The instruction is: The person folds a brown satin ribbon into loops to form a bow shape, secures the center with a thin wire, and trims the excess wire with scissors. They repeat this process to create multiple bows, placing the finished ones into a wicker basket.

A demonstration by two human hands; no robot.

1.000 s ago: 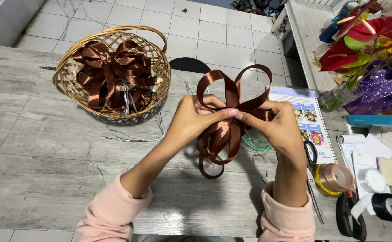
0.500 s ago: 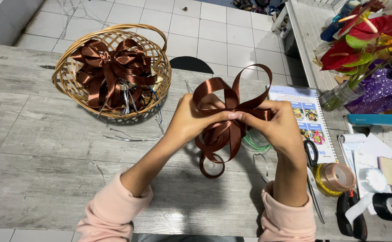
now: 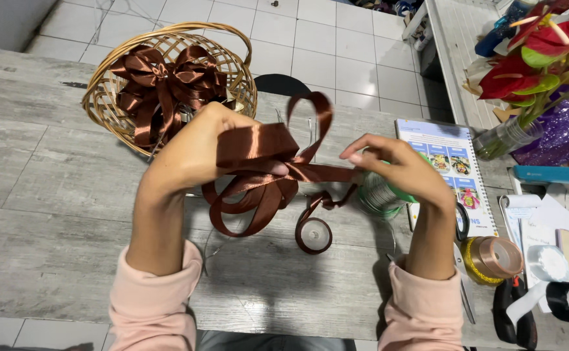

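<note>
Now, in the middle of the frame, the left hand (image 3: 190, 153) pinches the folded loops of the brown ribbon (image 3: 265, 175) between thumb and fingers. To the right, the right hand (image 3: 404, 172) pinches the ribbon's tail, above the table (image 3: 50, 214).
</note>
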